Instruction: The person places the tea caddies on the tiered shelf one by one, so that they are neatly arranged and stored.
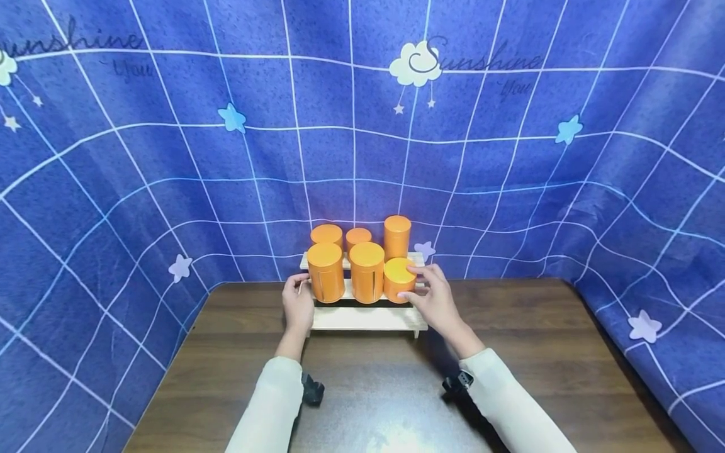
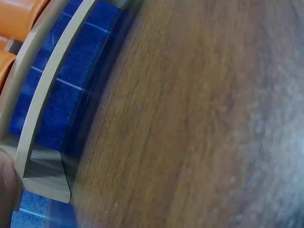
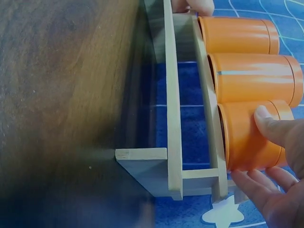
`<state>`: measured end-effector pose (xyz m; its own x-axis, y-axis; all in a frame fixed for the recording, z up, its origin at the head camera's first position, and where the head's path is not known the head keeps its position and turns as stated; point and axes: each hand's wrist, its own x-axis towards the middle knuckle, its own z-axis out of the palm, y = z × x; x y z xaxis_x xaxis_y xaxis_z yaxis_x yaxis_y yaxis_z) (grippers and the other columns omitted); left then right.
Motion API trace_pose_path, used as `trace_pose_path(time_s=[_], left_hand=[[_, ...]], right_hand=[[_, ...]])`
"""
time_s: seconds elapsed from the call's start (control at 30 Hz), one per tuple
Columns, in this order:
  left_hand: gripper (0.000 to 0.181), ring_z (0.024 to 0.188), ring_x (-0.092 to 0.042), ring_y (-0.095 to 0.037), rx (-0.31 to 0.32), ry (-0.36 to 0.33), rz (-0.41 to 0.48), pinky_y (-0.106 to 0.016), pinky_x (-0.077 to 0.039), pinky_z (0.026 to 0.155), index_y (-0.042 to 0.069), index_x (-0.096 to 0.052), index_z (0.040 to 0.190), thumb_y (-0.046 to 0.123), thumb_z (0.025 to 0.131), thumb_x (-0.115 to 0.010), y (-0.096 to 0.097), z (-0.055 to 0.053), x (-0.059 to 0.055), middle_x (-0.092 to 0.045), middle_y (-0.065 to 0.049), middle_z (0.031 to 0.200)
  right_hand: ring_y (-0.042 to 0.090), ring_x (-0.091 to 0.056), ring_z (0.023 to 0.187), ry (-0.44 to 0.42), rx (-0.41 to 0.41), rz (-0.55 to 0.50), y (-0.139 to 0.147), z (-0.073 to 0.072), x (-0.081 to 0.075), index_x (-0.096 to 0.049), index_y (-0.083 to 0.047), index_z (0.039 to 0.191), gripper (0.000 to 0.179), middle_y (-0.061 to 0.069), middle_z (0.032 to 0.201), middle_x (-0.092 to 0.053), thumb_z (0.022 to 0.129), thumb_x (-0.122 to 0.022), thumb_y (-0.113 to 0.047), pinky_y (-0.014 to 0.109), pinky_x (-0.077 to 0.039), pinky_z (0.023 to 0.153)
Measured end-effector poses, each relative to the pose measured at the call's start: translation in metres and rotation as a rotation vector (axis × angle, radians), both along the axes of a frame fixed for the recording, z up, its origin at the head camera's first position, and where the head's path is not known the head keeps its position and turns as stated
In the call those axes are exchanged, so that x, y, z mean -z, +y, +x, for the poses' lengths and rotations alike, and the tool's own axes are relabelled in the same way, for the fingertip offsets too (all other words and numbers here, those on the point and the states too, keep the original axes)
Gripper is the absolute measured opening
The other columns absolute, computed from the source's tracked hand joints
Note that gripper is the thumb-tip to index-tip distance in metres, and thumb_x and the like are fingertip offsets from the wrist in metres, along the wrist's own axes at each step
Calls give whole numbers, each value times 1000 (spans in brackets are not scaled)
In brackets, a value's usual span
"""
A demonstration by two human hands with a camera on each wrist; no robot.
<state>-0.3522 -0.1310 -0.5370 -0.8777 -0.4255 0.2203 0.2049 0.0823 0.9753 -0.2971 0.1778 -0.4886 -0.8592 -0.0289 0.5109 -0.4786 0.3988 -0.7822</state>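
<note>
A tiered wooden rack [image 1: 368, 319] carries several orange canisters with lids. At its right end my right hand [image 1: 438, 302] grips a short orange canister [image 1: 399, 286] on the middle tier, thumb on the near side and fingers round the far side. In the right wrist view this canister [image 3: 247, 137] stands on the slat. My left hand [image 1: 298, 305] holds the rack's left end, beside a tall orange canister [image 1: 325, 277]. Another tall canister [image 1: 367, 277] stands between. The left wrist view shows only a bit of a finger [image 2: 5, 183] against the rack's end.
On the back tier stand a tall canister [image 1: 397, 236] at the right, a small one [image 1: 359, 239] and a wider one [image 1: 326, 234]. The rack's lowest front slat bears nothing. A brown wooden table [image 1: 374, 384] lies beneath, with a blue patterned cloth [image 1: 362, 145] behind.
</note>
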Motion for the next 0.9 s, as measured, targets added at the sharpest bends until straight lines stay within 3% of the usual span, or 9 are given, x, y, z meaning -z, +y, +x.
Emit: trace_pose_path(time_s=[0.17, 0.33, 0.53, 0.63, 0.8, 0.9], left_hand=[[23, 82, -58, -7, 26, 9, 18, -15, -51, 70, -4, -66, 123, 5, 107, -51, -2, 0, 0, -65, -24, 118], [23, 97, -60, -12, 24, 16, 11, -13, -51, 78, -4, -66, 122, 5, 107, -51, -3, -1, -1, -67, -22, 122], [22, 100, -61, -13, 4, 11, 13, -13, -51, 78, -4, -66, 120, 3, 106, -50, -4, 1, -1, -67, -21, 122], [23, 97, -61, -12, 2, 10, 22, -15, -51, 77, -4, -66, 119, 3, 106, -49, -4, 2, 0, -67, -20, 121], [26, 91, -56, -10, -8, -8, 21, -16, -47, 75, -4, -66, 118, 2, 105, -45, -6, 0, 0, -67, -20, 121], [27, 94, -54, -9, 1, -46, 81, -16, -46, 78, -5, -67, 118, -1, 102, -46, -9, -2, -5, -66, -18, 122]], right_hand=[[37, -70, 97, 39, 73, 52, -4, 1, -1, -70, -5, 126, 58, 17, 113, -56, 74, -95, -4, 42, -66, 82], [35, -68, 91, 25, 125, 58, -10, 3, -2, -63, -7, 130, 67, 17, 117, -57, 73, -97, -9, 45, -63, 81], [30, -63, 87, 4, 167, 66, -17, 5, -1, -57, -11, 139, 80, 16, 117, -59, 72, -99, -18, 29, -54, 76], [30, -64, 85, -12, 187, 65, -19, 6, -1, -56, -11, 142, 85, 16, 115, -60, 70, -100, -21, 27, -53, 74], [36, -66, 90, -63, 161, 34, -17, 9, -3, -42, -9, 155, 105, 19, 118, -61, 69, -101, -21, 40, -60, 78], [40, -65, 97, -122, 110, 7, -14, 15, -5, -29, -13, 163, 118, 24, 127, -56, 70, -100, -15, 52, -62, 82]])
